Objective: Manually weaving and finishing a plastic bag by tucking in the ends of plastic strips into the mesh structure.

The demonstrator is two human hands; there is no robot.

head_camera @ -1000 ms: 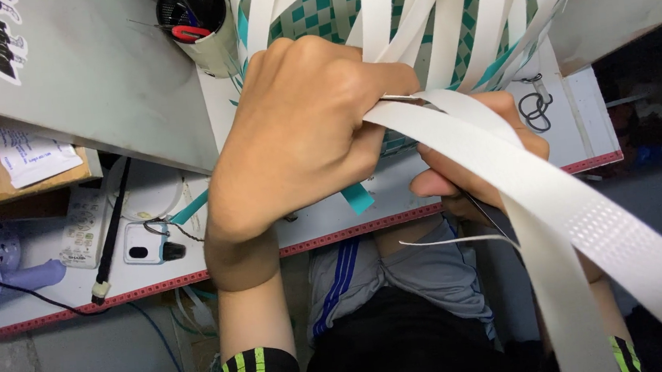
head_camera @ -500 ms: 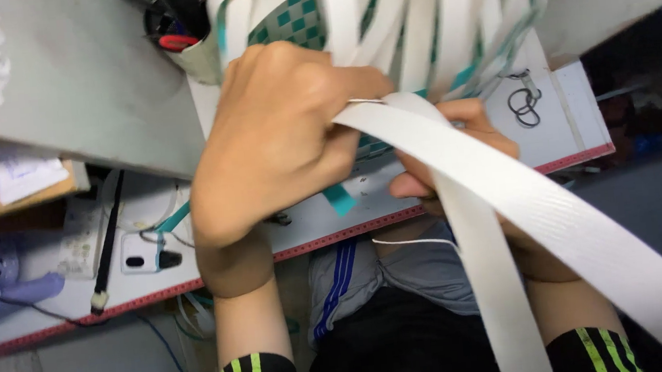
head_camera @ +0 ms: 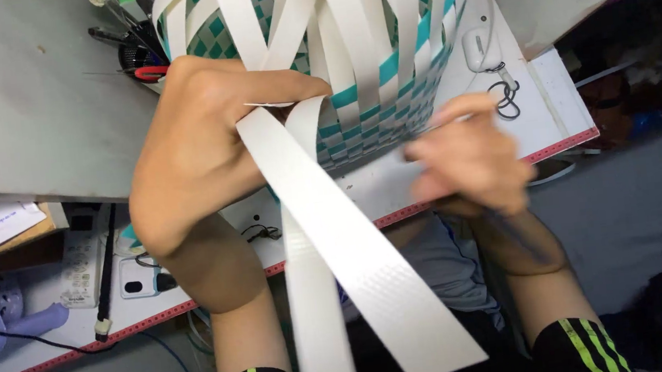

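Two white straps [head_camera: 354, 256] hang nearest, running up into the left hand [head_camera: 198, 154], whose grip pinches them against the woven teal-and-white basket [head_camera: 371, 101]. Right hand [head_camera: 470, 156] blurred just beside the basket's lower edge; cannot tell its grip. Basket rests on the white worktop [head_camera: 558, 107]; pen holder [head_camera: 135, 43] behind.
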